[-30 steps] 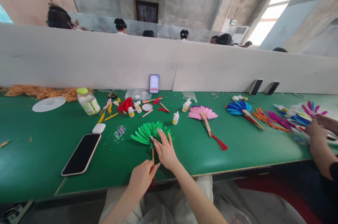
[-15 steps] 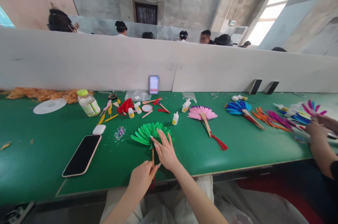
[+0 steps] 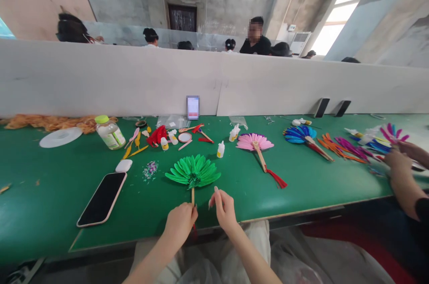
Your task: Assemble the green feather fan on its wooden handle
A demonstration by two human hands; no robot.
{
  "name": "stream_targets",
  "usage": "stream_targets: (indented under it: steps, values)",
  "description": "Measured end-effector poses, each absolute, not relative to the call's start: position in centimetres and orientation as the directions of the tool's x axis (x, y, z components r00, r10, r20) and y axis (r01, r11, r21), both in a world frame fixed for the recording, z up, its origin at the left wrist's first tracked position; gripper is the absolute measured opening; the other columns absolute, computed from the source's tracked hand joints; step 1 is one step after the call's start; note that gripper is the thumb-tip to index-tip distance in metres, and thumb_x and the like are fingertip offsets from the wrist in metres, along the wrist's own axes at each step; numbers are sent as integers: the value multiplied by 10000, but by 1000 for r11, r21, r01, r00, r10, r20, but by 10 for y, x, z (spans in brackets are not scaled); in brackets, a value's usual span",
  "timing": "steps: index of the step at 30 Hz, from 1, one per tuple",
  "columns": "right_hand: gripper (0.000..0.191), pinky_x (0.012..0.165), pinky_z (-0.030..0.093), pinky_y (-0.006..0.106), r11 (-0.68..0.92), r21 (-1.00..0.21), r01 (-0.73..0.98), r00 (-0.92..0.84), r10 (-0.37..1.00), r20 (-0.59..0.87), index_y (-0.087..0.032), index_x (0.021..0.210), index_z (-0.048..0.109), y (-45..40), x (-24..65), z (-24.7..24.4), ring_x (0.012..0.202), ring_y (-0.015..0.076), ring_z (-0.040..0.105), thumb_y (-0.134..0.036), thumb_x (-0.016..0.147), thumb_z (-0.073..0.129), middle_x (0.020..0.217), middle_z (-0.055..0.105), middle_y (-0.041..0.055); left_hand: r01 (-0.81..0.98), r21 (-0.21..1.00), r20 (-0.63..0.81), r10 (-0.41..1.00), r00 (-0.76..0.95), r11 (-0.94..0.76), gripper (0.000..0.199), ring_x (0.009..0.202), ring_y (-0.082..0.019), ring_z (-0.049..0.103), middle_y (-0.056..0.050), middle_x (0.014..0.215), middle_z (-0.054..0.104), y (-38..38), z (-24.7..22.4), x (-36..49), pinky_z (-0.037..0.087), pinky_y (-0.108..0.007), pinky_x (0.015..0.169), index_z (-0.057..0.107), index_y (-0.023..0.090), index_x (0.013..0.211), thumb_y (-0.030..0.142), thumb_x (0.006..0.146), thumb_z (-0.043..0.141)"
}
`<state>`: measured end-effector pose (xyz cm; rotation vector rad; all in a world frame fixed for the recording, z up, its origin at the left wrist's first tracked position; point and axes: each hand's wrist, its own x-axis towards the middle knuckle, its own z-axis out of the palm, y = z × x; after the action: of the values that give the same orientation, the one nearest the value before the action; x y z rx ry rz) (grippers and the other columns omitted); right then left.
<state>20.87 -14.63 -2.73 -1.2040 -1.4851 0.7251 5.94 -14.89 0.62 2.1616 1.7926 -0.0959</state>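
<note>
A green feather fan [image 3: 194,171] is spread above the green table, its wooden handle pointing toward me. My left hand [image 3: 181,221] is closed round the lower handle, and a bit of red tassel shows beneath it. To the right of the handle, my right hand [image 3: 224,207] is held apart from the fan with its fingers parted and nothing in them. A small white glue bottle [image 3: 220,150] stands behind the fan's right side. Further right lies a pink feather fan [image 3: 255,142] with a red tassel.
A phone [image 3: 102,199], a white case [image 3: 124,166] and a jar [image 3: 110,133] are at left. Red feathers [image 3: 157,135] and glue bottles lie behind. At right are a blue fan [image 3: 300,134], loose feathers and another person's hands [image 3: 398,156].
My right hand has come off the green feathers and moved toward me and to the right. My left hand still grips the handle. A person beyond the partition has risen higher into view.
</note>
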Motion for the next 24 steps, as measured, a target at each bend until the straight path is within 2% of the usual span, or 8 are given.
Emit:
stream_targets:
  steps: [4,7,9,12,16,20,24]
  values:
    - [462,523,396,231,73,-983,167,-18,997,71,-149,569,537,-150,206,-29,506,117,515,-452,887,393,521,550,20,970,191,-181,965,188,-153,341,751,-202,646,-80,808,663,-152,9,56,431,-270,619,634,145,811,240,897,318]
    - [447,508,438,237,-118,-992,-33,-140,984,-112,-117,824,630,-146,200,-26,657,176,605,-544,793,500,706,644,71,961,205,-134,968,214,-185,304,740,-185,638,-69,790,654,-154,14,57,430,-257,628,623,147,777,225,886,350]
    - [514,536,470,247,-234,-958,-164,-259,948,-187,-115,993,618,-142,195,-19,746,197,628,-562,750,545,821,664,88,946,246,-99,965,242,-211,276,732,-174,634,-61,791,653,-154,16,58,434,-250,629,620,152,790,213,878,366]
    - [487,703,481,271,-301,-901,-312,-369,913,-177,-126,1056,621,-137,187,-7,817,177,634,-518,774,555,872,676,81,908,326,-7,960,279,-262,252,751,-166,633,-57,834,661,-154,16,58,448,-250,652,612,157,832,206,876,368]
    - [429,804,451,294,-309,-841,-445,-386,913,-132,-95,960,664,-132,179,5,875,196,635,-477,794,559,875,687,114,872,374,113,949,296,-316,253,751,-166,632,-54,815,662,-152,12,56,456,-251,658,587,164,772,214,876,362]
    - [411,757,475,305,-269,-847,-458,-308,942,-133,-87,860,673,-126,175,9,795,204,655,-478,774,581,813,695,123,860,418,113,956,271,-293,239,745,-176,631,-48,805,656,-152,9,54,448,-256,630,575,169,796,250,880,366]
    - [431,660,506,288,-173,-912,-371,-143,981,-129,-92,748,655,-118,172,13,645,185,658,-520,704,624,694,688,99,838,488,41,966,256,-243,266,710,-176,618,-35,775,636,-159,6,53,427,-260,612,571,176,779,338,878,386]
